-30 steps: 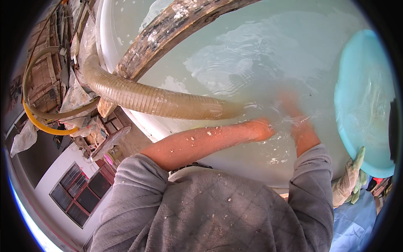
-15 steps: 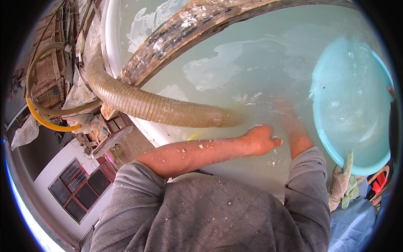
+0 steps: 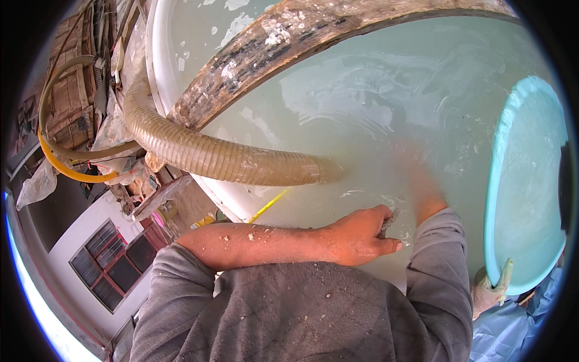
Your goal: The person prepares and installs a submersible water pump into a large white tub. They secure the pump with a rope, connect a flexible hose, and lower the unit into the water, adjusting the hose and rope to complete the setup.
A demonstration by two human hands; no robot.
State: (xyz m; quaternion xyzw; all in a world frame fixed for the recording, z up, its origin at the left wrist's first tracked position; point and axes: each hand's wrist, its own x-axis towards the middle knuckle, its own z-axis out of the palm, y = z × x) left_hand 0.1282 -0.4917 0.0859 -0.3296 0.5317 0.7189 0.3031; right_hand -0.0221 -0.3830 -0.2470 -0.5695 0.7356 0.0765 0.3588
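Held just over the murky water (image 3: 338,108), my left hand (image 3: 359,235) is closed, its fingers curled and thumb pointing right. A small greyish bit shows between thumb and fingers, too unclear to name. My right hand (image 3: 416,166) is under the water; its wrist shows, but cloudiness hides the fingers and anything in them. A ribbed, tan suction hose (image 3: 241,160) dips into the water ahead of my left forearm. On the right, another person's gloved hand (image 3: 491,291) grips the lower rim of a tilted light-blue basin (image 3: 525,187).
A thick, weathered wooden beam (image 3: 259,45) spans the tub above the water. The tub's white rim (image 3: 160,54) curves along the left. A thin yellow rod (image 3: 268,206) stands by the near rim. Beyond the rim are a yellow hose (image 3: 72,172) and a barred window (image 3: 108,262).
My left hand has come back toward my body, off the water. The blue basin has shifted right and tilted more steeply. My right hand stays under the water.
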